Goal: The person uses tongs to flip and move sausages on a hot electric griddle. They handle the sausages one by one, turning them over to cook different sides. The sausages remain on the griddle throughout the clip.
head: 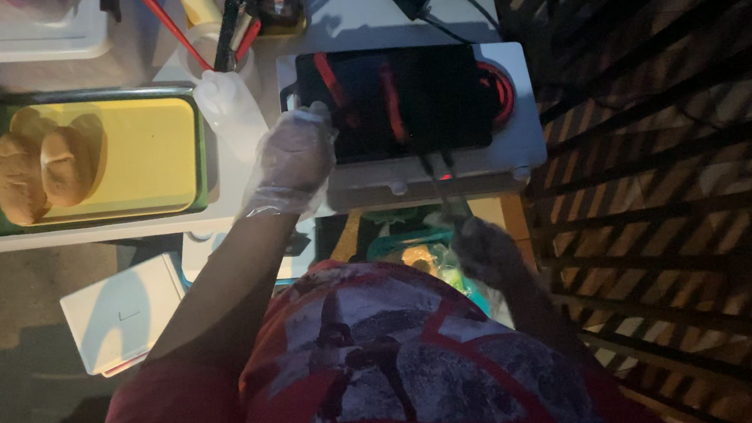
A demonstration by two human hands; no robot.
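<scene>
The gloved left hand (pixel 294 160) rests on the near-left edge of the dark griddle (pixel 407 100), fingers curled loosely, gripping nothing. The right hand (pixel 486 249), low and dim, seems to hold thin tongs (pixel 442 187) at its near edge. If the plate is hot, the glove could melt. Buns (pixel 44 168) sit on the yellow tray (pixel 152 140), far left.

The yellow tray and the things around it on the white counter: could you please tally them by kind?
Round brown bread rolls: 2
Yellow rectangular tray: 1
White electric griddle with black plate: 1
Clear plastic squeeze bottle: 1
Total: 5
</scene>
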